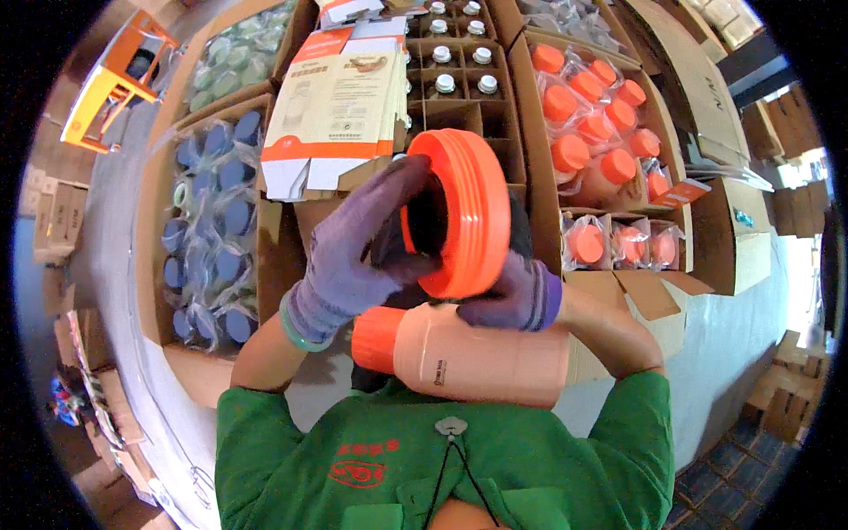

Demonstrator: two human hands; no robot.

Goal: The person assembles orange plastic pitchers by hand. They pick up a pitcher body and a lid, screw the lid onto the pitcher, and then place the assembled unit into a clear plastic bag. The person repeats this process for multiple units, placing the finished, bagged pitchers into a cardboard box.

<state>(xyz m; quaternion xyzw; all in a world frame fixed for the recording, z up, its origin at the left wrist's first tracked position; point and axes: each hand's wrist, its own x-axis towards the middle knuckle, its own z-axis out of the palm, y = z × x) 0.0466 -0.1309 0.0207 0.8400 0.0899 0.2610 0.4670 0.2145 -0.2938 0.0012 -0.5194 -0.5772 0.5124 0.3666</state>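
Left hand (353, 238): hollow orange piece (477, 212) | right carton (530, 132) — orange-capped bottles (609, 172)

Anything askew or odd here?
Mildly: the flattened printed cartons overlap unevenly, partly hiding the white-capped bottles; that pile looks untidy. The peach bottle lies on its side, below both hands. No spill shows.

Green short-sleeved shirt (548, 468) — red chest emblem (358, 474), black neck cord (441, 481); purple gloves (340, 252) on hands (514, 299) — left cuff (311, 316) mint-edged.

Orange ribbed piece (474, 216), tilted, opening leftward; peach bottle (495, 356) lying sideways, capped.
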